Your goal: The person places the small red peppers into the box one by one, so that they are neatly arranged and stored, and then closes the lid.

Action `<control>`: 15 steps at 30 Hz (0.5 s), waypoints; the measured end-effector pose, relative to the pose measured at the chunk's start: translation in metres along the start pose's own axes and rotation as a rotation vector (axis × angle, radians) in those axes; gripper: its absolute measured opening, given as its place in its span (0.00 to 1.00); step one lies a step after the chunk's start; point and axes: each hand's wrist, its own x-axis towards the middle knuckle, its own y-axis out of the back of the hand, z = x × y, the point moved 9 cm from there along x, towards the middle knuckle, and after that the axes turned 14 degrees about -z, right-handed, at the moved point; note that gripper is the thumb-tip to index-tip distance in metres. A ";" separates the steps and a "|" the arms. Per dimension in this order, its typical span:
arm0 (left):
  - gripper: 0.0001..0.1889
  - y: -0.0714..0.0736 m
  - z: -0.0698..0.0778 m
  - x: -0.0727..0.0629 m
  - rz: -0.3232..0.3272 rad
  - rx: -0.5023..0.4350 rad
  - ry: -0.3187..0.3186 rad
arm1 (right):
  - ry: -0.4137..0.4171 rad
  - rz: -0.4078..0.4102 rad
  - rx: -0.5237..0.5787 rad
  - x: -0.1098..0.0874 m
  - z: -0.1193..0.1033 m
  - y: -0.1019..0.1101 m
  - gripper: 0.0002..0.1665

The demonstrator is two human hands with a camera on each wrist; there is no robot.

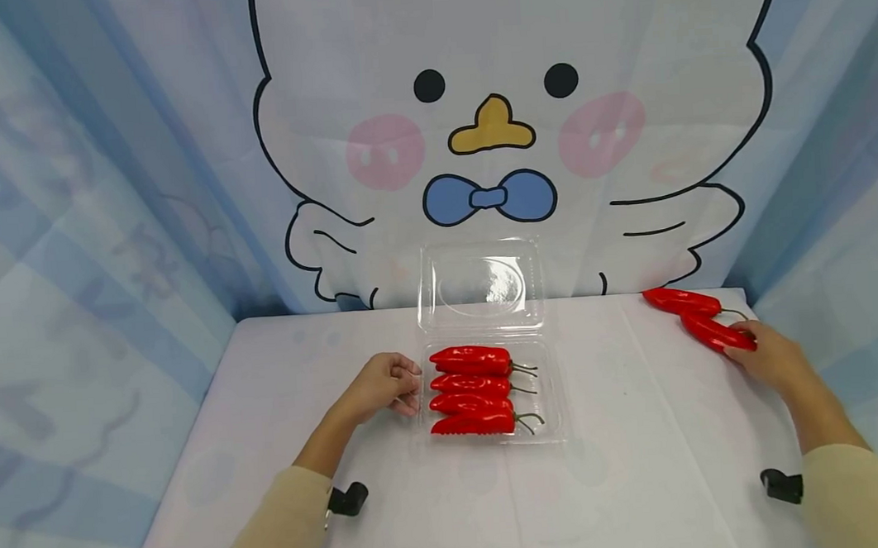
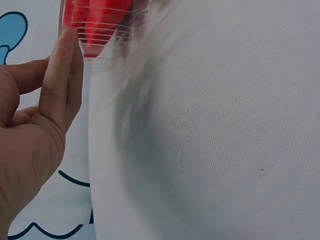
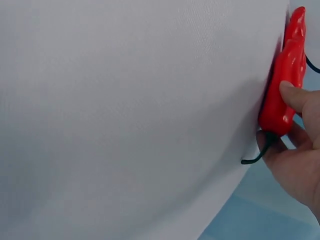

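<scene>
A clear plastic clamshell box (image 1: 553, 400) lies on the table with its lid (image 1: 447, 294) raised at the back. Inside it, several red chili peppers (image 1: 470, 386) lie side by side, their stems toward the right. My left hand (image 1: 385, 384) is at the box's left side, its extended fingertips right at the ribbed wall in the left wrist view. At the table's far right, my right hand (image 1: 771, 356) grips a red chili pepper (image 3: 282, 95) near its stem end, thumb on one side and fingers on the other. Another red chili pepper (image 1: 679, 300) lies just behind it.
The white-covered table (image 1: 621, 480) ends at a back edge against a printed cartoon curtain (image 1: 485, 23). Bluish curtains (image 1: 74, 285) hang at both sides. Dark wrist cameras (image 1: 349, 500) stick out from both sleeves over the table.
</scene>
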 end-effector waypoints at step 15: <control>0.11 0.000 0.000 -0.001 0.002 -0.005 -0.004 | 0.018 0.032 0.043 -0.001 0.000 -0.006 0.47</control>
